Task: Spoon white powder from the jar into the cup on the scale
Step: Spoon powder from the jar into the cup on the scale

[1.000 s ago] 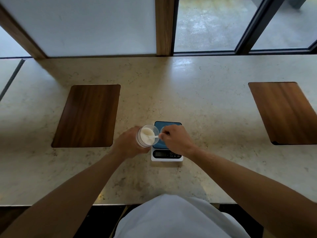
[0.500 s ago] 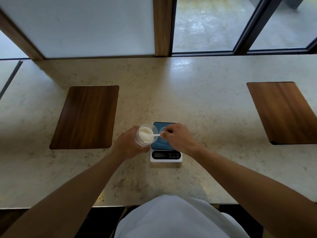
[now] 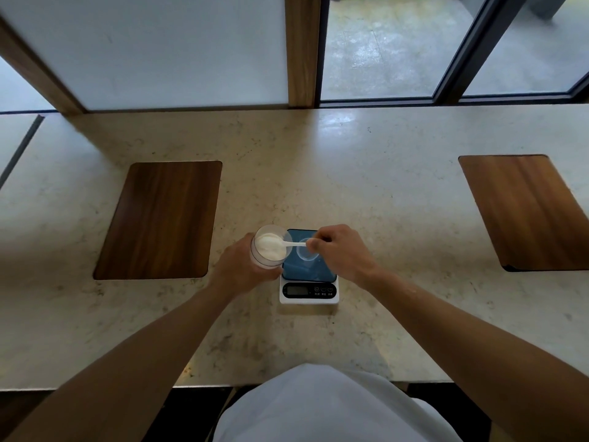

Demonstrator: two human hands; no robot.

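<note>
My left hand (image 3: 237, 272) grips a clear jar (image 3: 270, 247) of white powder, tilted toward the scale just left of it. My right hand (image 3: 342, 253) pinches the handle of a white plastic spoon (image 3: 291, 244), whose bowl is inside the jar's mouth, in the powder. A small clear cup (image 3: 306, 253) stands on the blue platform of the white scale (image 3: 308, 282), directly under my right fingers and partly hidden by them. The scale's display faces me.
A dark wooden board (image 3: 159, 220) lies left of the scale and another wooden board (image 3: 526, 212) at the right edge. The stone counter (image 3: 350, 170) ends at a window wall behind and at its front edge near my body.
The jar and spoon stay almost in place; my right hand has lifted slightly, and the cup under it shows more. The view has shifted a little.
</note>
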